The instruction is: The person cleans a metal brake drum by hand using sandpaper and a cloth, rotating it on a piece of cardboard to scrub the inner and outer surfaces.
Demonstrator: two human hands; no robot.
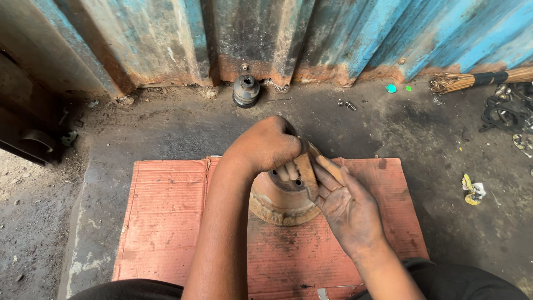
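Both forearms are seen reaching over a reddish cardboard sheet (166,216) laid on the concrete floor (183,125). At the sheet's middle a rusty round drum (277,208) is set. The left hand (266,143) is curled over the drum's top rim, its fingers (287,171) hooked inside. A brown worn strip (307,173) is pressed against the drum between both hands; the right hand (350,208) is held flat and spread, palm up, just beside it. Beyond the grip a dark metal cylinder (246,90) stands by the blue corrugated wall (355,39). Well right of the grip, a broom (477,79) lies.
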